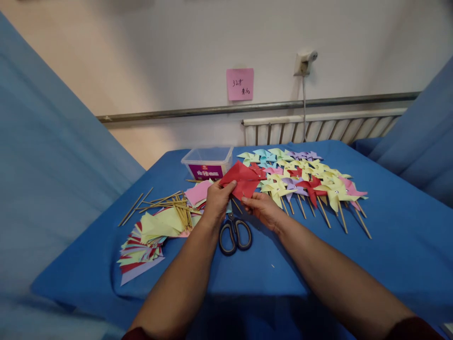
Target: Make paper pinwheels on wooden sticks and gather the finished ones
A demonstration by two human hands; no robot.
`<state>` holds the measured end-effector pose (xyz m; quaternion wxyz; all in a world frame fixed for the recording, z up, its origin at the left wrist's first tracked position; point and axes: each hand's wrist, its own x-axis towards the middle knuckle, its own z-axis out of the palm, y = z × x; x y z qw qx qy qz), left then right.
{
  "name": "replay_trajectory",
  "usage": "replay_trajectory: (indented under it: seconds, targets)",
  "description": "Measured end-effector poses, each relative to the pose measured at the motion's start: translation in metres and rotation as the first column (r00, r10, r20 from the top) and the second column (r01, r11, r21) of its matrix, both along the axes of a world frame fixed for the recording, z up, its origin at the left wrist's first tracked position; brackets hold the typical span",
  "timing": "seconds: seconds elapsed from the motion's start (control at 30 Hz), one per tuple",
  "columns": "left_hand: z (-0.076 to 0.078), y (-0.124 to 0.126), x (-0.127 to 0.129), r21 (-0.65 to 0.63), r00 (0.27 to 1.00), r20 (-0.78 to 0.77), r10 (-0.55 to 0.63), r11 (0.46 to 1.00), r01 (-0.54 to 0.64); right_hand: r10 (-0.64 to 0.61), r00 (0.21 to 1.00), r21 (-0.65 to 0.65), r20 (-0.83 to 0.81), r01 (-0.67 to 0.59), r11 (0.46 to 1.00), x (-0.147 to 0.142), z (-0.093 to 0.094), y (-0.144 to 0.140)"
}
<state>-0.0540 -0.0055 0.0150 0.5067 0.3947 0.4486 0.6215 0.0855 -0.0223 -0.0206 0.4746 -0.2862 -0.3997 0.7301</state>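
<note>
Both hands hold one red paper sheet (242,180) just above the blue-covered table (389,236). My left hand (216,202) pinches its near-left edge; my right hand (262,208) grips its lower corner. Black-handled scissors (234,233) lie flat on the cloth directly beneath and between my wrists. To the right of the red sheet lies a spread of finished paper pinwheels (311,182) on wooden sticks, in yellow, red, pink, purple and cyan.
A pile of coloured paper squares (148,241) and loose wooden sticks (166,204) lie at the left. A clear plastic box (208,162) stands behind them. Blue drapes hang on both sides; a radiator (318,128) and a pink note (239,84) are on the wall.
</note>
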Motion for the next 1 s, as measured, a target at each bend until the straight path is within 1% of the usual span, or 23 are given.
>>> replay_trajectory:
  seconds: [0.13,0.23,0.3,0.43,0.53,0.63,0.8,0.93,1.0]
  targets:
    - [-0.0017,0.0014,0.0006,0.004,1.000,-0.016,0.009,1.000,-0.009,-0.096,0.983,0.091,0.154,0.083,0.992,-0.0009,-0.0041,0.0033]
    - [-0.0023,0.0011,0.0015,0.002,0.999,-0.036,-0.004,1.000,0.004,-0.157,0.960,0.103,0.231,0.136,0.985,-0.0008,-0.0048,0.0037]
    - [-0.0019,0.0005,0.0018,0.001,0.999,-0.040,0.001,1.000,-0.001,-0.153,0.966,0.066,0.208,0.142,0.988,-0.0009,-0.0036,0.0028]
    - [-0.0009,0.0007,0.0005,0.015,1.000,-0.024,0.015,1.000,-0.014,-0.102,0.990,-0.027,0.102,0.105,0.994,-0.0009,0.0003,0.0008]
    - [-0.0008,0.0018,-0.0008,0.032,1.000,-0.009,0.000,1.000,0.000,-0.083,0.995,-0.052,0.051,0.085,0.995,-0.0004,0.0020,0.0009]
    - [-0.0006,0.0019,-0.0011,0.029,1.000,-0.011,0.000,1.000,0.000,-0.070,0.997,-0.060,0.028,0.071,0.996,-0.0001,0.0011,0.0017]
    - [0.0015,0.0010,0.0001,0.010,1.000,-0.006,0.019,1.000,-0.019,-0.056,0.998,-0.060,0.039,0.058,0.996,-0.0005,-0.0022,0.0018]
    - [0.0034,0.0006,0.0008,0.006,1.000,0.001,0.028,1.000,-0.028,-0.049,0.997,-0.020,0.061,0.050,0.999,-0.0004,-0.0022,0.0007]
    - [0.0038,-0.0001,0.0011,0.007,1.000,0.001,0.026,1.000,-0.026,-0.061,0.993,0.011,0.099,0.060,0.998,-0.0004,-0.0022,0.0007]
